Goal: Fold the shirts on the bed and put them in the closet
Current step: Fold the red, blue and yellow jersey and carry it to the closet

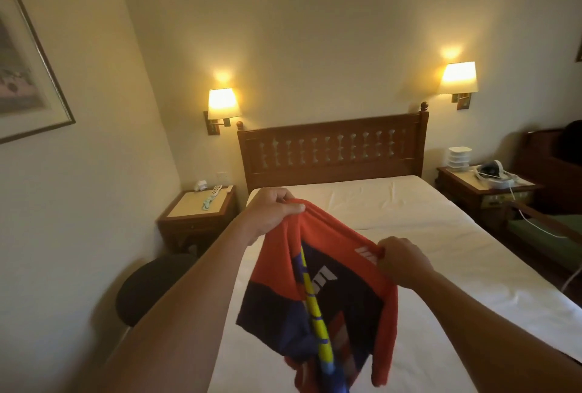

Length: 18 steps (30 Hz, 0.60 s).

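head: shirt (318, 291) above bed (409, 235), seemingly

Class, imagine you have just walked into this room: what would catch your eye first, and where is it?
First, the red and navy shirt with its yellow stripe, held up in mid-air over the bed in the foreground: the left hand grips one top edge, the right hand pinches the other. Next, two lit lamps, one left and one right of the wooden headboard on the back wall.

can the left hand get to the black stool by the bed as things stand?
Probably not right now: the left hand grips the red shirt, held up over the bed. The black stool sits unobstructed below that arm.
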Each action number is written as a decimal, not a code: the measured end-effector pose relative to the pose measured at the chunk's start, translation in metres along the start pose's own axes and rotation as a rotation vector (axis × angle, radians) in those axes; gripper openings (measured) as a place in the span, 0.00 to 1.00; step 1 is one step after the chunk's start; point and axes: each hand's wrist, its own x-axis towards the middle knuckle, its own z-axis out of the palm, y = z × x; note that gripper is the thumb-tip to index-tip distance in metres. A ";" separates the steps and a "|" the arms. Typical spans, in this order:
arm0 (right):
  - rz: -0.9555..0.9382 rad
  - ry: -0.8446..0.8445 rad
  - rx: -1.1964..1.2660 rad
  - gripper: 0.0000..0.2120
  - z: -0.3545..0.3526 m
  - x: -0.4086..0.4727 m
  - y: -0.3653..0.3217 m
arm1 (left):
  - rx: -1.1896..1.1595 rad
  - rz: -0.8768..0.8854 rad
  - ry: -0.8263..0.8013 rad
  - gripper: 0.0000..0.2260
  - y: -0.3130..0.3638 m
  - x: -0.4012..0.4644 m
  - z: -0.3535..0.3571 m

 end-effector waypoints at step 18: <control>0.031 0.033 -0.317 0.05 -0.008 0.006 0.032 | 0.800 -0.198 -0.089 0.10 -0.066 -0.001 -0.055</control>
